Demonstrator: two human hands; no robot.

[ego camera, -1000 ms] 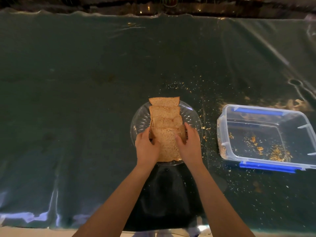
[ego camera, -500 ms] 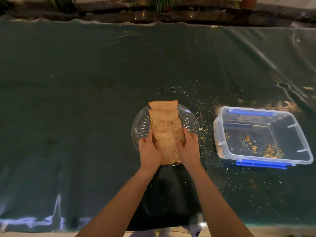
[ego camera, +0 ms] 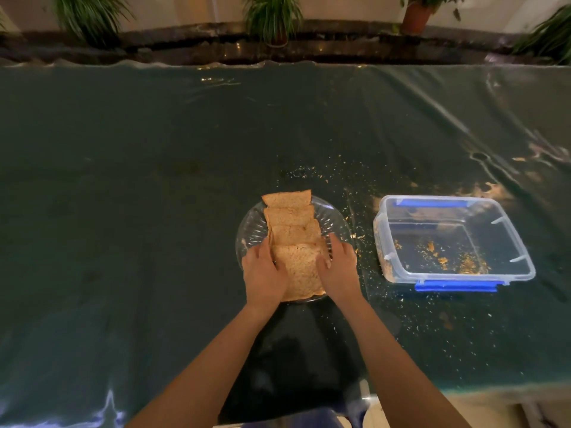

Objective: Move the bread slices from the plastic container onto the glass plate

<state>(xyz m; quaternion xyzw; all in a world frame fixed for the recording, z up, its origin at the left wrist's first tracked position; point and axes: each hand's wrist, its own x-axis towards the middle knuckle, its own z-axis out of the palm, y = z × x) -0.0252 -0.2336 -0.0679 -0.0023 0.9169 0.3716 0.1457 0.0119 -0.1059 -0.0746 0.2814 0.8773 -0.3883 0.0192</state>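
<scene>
Several brown bread slices (ego camera: 290, 216) lie overlapping in a row on the round glass plate (ego camera: 251, 225) at the table's centre. My left hand (ego camera: 262, 273) and my right hand (ego camera: 338, 267) press against the two sides of the nearest slice (ego camera: 301, 270), fingers curled around its edges. To the right stands the clear plastic container (ego camera: 506, 236) with blue clips, holding only crumbs.
Crumbs are scattered over the dark green plastic table cover (ego camera: 123, 211) around the plate and container. Potted plants (ego camera: 272, 17) stand on a ledge beyond the table's far edge. The near table edge runs along the bottom right.
Both hands stay on the nearest slice and have closed in slightly. The camera has tilted up, showing the plants at the back.
</scene>
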